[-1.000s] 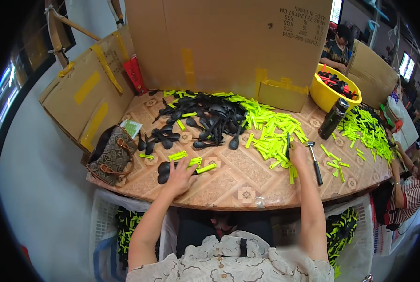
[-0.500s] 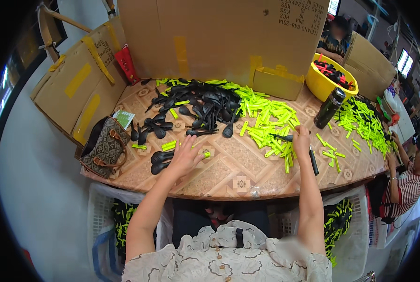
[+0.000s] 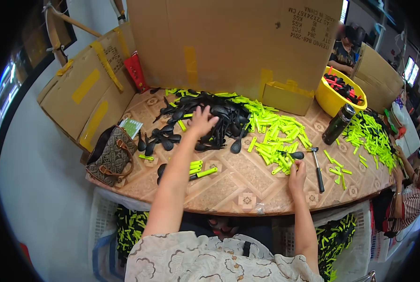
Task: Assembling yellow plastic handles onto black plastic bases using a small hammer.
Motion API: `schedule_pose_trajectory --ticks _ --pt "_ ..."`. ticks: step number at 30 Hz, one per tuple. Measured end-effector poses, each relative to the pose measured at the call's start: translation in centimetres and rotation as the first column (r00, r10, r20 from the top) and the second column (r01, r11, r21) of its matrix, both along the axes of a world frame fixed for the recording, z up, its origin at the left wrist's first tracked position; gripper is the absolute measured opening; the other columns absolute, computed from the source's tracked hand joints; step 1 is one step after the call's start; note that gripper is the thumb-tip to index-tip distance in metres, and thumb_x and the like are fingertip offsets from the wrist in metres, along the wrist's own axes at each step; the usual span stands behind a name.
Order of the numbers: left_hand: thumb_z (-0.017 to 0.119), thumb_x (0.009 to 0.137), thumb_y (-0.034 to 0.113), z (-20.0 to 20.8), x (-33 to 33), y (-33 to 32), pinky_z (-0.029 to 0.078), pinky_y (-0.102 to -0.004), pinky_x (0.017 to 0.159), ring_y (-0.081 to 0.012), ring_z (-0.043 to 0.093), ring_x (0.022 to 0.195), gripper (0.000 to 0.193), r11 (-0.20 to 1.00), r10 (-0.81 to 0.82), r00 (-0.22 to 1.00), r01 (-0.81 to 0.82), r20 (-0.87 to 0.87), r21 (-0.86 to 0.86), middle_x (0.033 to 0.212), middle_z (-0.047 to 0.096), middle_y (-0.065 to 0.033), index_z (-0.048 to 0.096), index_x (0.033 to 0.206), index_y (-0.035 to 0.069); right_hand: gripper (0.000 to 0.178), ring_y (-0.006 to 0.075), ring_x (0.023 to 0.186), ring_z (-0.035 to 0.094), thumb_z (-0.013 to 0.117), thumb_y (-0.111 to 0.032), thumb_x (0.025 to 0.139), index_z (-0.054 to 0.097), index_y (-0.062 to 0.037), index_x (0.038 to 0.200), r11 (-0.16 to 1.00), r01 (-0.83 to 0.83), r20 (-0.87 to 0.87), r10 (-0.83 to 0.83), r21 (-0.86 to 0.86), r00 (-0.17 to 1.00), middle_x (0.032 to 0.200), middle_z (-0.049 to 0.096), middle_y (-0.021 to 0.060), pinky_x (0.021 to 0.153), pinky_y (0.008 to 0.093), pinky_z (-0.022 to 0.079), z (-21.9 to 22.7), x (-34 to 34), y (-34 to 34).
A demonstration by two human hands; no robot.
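Note:
My left hand (image 3: pixel 203 123) reaches into the pile of black spoon heads (image 3: pixel 224 109) at the back middle, its fingers spread and touching the pile. My right hand (image 3: pixel 297 177) is closed in a pinch beside the heap of lime-green handles (image 3: pixel 279 129); what is in its fingers, if anything, is hidden. Just beyond those fingertips, a black spoon head (image 3: pixel 296 155) lies over the green pieces. To the right of this hand rests a small hammer (image 3: pixel 319 174) with a black grip. Several green-handled black spoons (image 3: pixel 205 172) lie side by side, partly covered by my left forearm.
A patterned handbag (image 3: pixel 111 157) stands at the left edge, near cardboard panels (image 3: pixel 90 89). A dark flask (image 3: pixel 338 124) and a yellow tub (image 3: pixel 325 96) stand right, beside more green handles (image 3: pixel 367 136). Crates (image 3: pixel 104 221) sit below the table. Other people work at right.
My left hand has moved from the row of green-handled spoons up to the black pile. My right hand has drawn lower, away from the hammer, which is now fully visible. The view has shifted slightly.

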State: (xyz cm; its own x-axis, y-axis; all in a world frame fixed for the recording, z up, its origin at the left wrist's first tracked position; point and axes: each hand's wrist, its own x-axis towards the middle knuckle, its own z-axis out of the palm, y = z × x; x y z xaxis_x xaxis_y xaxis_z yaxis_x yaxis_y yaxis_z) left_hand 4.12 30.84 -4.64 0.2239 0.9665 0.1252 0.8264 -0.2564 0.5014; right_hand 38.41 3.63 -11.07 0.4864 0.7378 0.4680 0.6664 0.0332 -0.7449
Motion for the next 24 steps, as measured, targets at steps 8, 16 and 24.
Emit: schedule_pose_trajectory --ticks 8,16,24 --pt "0.053 0.085 0.06 -3.6 9.4 -5.8 0.005 -0.0587 0.114 -0.0452 0.0 0.144 0.084 0.972 -0.227 0.961 0.214 -0.161 -0.095 0.158 0.002 -0.0189 0.017 0.152 0.025 0.015 0.0364 0.093 0.057 0.052 -0.005 0.09 0.051 0.0018 0.104 0.999 -0.016 0.011 0.015 0.05 1.0 0.097 0.057 0.0201 0.081 0.0416 0.045 0.4 -0.1 0.0" --pt "0.056 0.088 0.049 -1.4 4.9 -2.9 0.033 -0.0466 0.108 -0.038 0.038 0.133 0.064 0.936 -0.332 0.943 0.324 0.035 0.137 0.146 0.036 -0.0222 0.046 0.138 0.01 0.012 0.028 0.09 0.059 0.054 -0.007 0.09 0.054 0.0004 0.099 0.996 -0.047 -0.148 0.058 0.078 0.987 0.093 0.06 0.0155 0.081 0.0364 0.046 2.4 -0.4 1.5" --pt "0.045 0.095 0.047 0.5 -12.2 0.0 0.009 -0.057 0.114 -0.0418 0.02 0.141 0.07 0.822 0.431 0.826 -0.526 -0.364 -0.22 0.156 0.02 -0.0169 0.02 0.152 0.015 0.013 0.0215 0.091 0.055 0.052 -0.008 0.092 0.055 0.0017 0.101 0.997 -0.013 -0.294 0.035 0.074 0.955 0.096 0.057 0.0108 0.082 0.0339 0.044 -0.8 0.0 -5.6"
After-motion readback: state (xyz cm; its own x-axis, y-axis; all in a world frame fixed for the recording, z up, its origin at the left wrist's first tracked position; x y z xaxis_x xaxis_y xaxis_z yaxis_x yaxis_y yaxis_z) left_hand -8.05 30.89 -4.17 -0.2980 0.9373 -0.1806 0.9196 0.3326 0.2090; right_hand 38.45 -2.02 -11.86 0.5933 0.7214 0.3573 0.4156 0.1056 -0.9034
